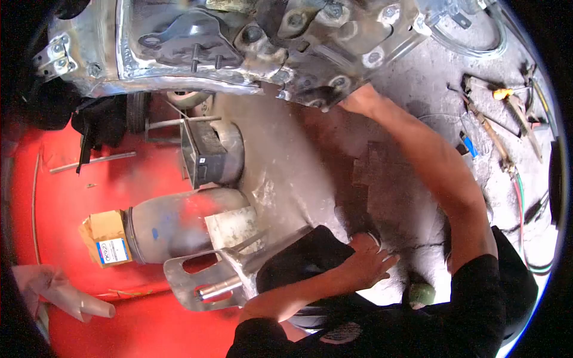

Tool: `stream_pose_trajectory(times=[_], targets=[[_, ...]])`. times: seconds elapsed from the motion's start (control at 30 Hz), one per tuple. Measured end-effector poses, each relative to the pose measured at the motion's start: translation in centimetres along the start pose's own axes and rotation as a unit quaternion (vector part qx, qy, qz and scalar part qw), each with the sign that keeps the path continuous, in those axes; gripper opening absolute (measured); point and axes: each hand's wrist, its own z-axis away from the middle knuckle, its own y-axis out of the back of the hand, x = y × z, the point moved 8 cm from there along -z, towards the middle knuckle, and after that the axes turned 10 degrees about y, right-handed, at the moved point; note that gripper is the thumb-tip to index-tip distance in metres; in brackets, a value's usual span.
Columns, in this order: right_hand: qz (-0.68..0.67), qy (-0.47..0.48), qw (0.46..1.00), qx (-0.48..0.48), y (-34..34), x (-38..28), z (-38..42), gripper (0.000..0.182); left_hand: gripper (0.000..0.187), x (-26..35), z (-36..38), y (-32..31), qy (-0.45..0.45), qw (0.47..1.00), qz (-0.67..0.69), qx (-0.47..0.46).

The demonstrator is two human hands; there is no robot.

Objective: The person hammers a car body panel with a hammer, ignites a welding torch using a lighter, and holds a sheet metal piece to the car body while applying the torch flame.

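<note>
Above me is a bare metal car body section (250, 53) with weld marks, round holes and a threaded stud. My right hand (358, 100) reaches up to its lower edge, and the fingers are hidden behind the metal. My left hand (364, 262) lies low in front of me beside the black cloth over my knee (304, 256). Its fingers are apart, and a thin pale curved edge (375, 238) shows next to it.
At left stand a grey plastic stool (185, 286) with a metal tube on it, a dark barrel (173, 227), a cardboard box (107, 238) and a black case (203, 158). A torch with hoses (495, 140), a blue lighter-like object (469, 145) and wires lie on the floor at right.
</note>
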Motion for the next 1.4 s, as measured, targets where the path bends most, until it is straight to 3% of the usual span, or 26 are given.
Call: stream_pose_trajectory(times=[0.07,0.13,0.2,0.27,0.37,0.5,0.53,0.6,0.67,0.77,0.87,0.97,1.07,1.17,1.2,1.3,1.4], targets=[[-0.076,0.056,0.988,0.124,2.5,0.0,-0.6,0.038,0.056,-0.8,-0.3,-0.3,-0.012,0.999,-0.028,0.019],[-0.127,0.004,0.983,0.134,2.7,0.1,0.1,0.038,0.059,-1.0,-0.2,-1.7,0.025,0.999,0.039,-0.019],[-0.067,0.054,0.973,0.214,3.6,-2.3,1.2,0.037,0.059,-1.2,-0.4,-1.5,0.044,0.997,0.046,-0.047],[-0.047,0.059,0.976,0.204,4.1,-3.2,1.9,0.037,0.059,-0.6,-0.6,-0.5,0.046,0.996,0.004,-0.074],[-0.059,0.028,0.993,0.097,6.1,-3.5,0.8,0.038,0.056,-0.8,-0.1,-2.2,0.042,0.996,0.005,-0.074],[0.002,0.020,0.997,0.080,1.5,-0.5,0.3,0.040,0.055,-0.8,-0.6,-1.2,0.039,0.997,0.024,-0.055],[0.025,0.001,0.999,0.021,-0.1,0.7,-0.1,0.040,0.056,-1.0,-0.6,-1.8,0.020,0.999,0.006,-0.026],[0.000,-0.007,1.000,0.017,-0.2,0.5,0.8,0.040,0.057,-0.2,0.0,-2.6,0.003,1.000,0.001,-0.029],[-0.078,0.042,0.986,0.139,2.7,-0.1,0.3,0.041,0.057,-0.8,-0.4,-2.8,0.010,0.998,0.010,-0.063],[-0.069,0.067,0.979,0.181,3.9,-2.0,0.8,0.040,0.057,-0.5,-0.5,-1.1,0.008,1.000,0.026,-0.004],[-0.036,-0.031,0.999,-0.006,1.5,-0.3,0.2,0.039,0.058,-0.1,-0.8,-0.8,0.017,0.999,-0.018,-0.039],[-0.100,-0.004,0.990,0.095,5.1,-2.0,0.2,0.041,0.058,-0.4,-0.6,-1.1,0.024,0.999,-0.005,-0.033],[0.011,0.116,0.966,0.232,4.8,-3.4,1.2,0.042,0.057,-0.3,-0.5,-1.1,0.016,1.000,0.026,-0.007],[-0.048,-0.039,0.998,0.025,4.2,-1.9,1.3,0.044,0.058,-0.4,-0.5,-2.4,0.021,1.000,0.009,-0.021],[-0.005,0.027,0.995,0.100,4.0,-1.4,0.4,0.045,0.058,-0.7,-0.7,-2.2,0.016,1.000,0.005,-0.025],[-0.047,0.066,0.974,0.214,3.1,-1.0,1.0,0.040,0.058,0.1,-0.7,-1.8,0.018,0.999,0.012,-0.040],[-0.152,-0.022,0.985,0.076,1.1,0.3,2.1,0.033,0.057,0.9,-0.6,-0.9,0.020,0.998,0.009,-0.052]])
